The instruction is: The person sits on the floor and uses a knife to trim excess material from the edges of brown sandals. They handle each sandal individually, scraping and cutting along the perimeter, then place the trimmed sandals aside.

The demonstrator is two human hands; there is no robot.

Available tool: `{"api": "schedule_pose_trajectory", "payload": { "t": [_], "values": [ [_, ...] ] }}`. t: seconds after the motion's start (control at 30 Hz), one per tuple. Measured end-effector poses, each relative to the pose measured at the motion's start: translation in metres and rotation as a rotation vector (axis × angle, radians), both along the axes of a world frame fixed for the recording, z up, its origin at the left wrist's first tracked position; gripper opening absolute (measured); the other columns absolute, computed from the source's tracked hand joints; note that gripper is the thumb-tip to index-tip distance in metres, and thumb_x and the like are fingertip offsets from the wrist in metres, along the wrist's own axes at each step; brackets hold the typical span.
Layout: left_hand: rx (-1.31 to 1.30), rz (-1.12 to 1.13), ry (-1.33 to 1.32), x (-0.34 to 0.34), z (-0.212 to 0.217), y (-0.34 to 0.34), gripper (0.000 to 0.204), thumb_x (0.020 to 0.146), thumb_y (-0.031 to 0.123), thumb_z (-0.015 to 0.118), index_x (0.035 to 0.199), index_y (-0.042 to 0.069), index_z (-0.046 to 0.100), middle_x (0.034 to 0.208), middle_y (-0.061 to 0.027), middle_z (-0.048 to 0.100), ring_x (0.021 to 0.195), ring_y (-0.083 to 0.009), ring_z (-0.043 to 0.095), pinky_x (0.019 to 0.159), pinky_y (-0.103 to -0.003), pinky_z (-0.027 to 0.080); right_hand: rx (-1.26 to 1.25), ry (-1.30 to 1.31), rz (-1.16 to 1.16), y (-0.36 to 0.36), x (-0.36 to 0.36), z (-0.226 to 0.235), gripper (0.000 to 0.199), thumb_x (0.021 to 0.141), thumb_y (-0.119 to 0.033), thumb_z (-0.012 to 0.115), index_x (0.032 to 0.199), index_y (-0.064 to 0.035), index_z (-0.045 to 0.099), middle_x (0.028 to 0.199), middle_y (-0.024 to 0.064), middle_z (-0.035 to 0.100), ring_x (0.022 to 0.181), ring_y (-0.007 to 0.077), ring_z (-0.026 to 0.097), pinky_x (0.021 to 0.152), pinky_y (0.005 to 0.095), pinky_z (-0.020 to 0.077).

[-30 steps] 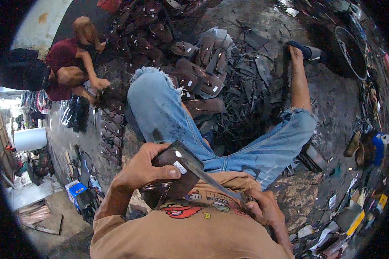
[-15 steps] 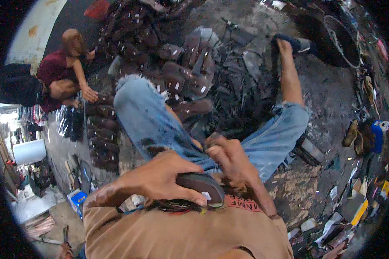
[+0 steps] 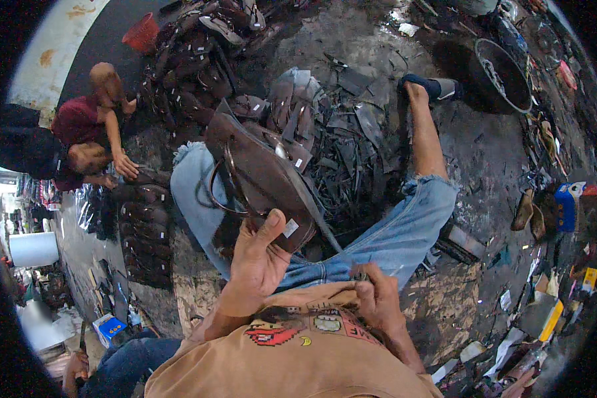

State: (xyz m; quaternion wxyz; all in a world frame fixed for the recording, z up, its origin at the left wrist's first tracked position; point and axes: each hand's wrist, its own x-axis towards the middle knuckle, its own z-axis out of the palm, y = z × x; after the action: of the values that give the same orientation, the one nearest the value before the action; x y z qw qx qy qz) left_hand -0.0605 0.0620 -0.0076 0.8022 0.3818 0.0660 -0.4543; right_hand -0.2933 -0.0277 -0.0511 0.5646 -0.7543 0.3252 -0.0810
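Observation:
A dark brown flip-flop with a glossy strap and a white sticker near its heel is gripped by my left hand, the thumb lying on top of the footbed. The flip-flop is held up over my left thigh, its toe end pointing away from me. Along its right side runs a darker sole edge. My right hand is closed, close to my shirt and lap, apart from the flip-flop. Something small and dark shows at its fingers, too unclear to name.
Black offcuts litter the floor between my legs. Brown flip-flops lie in a pile ahead and in a row at left, where a co-worker's hand reaches. A round basin stands far right; a blue box sits nearer.
The flip-flop has gone from against my chest to farther out over my left thigh, and has turned lengthwise away from me. My right hand has come back and rightward, toward my body.

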Motion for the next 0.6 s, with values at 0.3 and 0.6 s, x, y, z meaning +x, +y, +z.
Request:
{"api": "schedule_pose_trajectory", "payload": {
  "t": [0.3,0.6],
  "values": [
    [0.059,0.007,-0.119,-0.009,-0.008,0.01,0.033,0.093,0.007,0.069,0.124,0.006,0.059,0.111,-0.0045,0.068,0.104,-0.0196,0.067,0.097,-0.041,0.057,-0.168,0.113,0.059,-0.004,-0.003,-0.016,0.029,0.098,-0.032,0.058,0.102,-0.0041,0.058,0.082,0.0243,0.065,0.078,0.0477,0.063,0.065,0.0534,0.0464],
    [0.23,-0.086,-0.168,-0.014,-0.021,0.031,0.045,0.088,0.0,0.07,0.13,0.002,0.056,0.117,-0.0084,0.067,0.104,-0.0206,0.067,0.095,-0.039,0.055,-0.058,-0.076,0.076,-0.047,0.129,-0.003,0.023,0.102,-0.029,0.055,0.107,-0.0071,0.057,0.069,0.021,0.061,0.063,0.0438,0.061,0.056,0.0475,0.0447]
  ]
}}
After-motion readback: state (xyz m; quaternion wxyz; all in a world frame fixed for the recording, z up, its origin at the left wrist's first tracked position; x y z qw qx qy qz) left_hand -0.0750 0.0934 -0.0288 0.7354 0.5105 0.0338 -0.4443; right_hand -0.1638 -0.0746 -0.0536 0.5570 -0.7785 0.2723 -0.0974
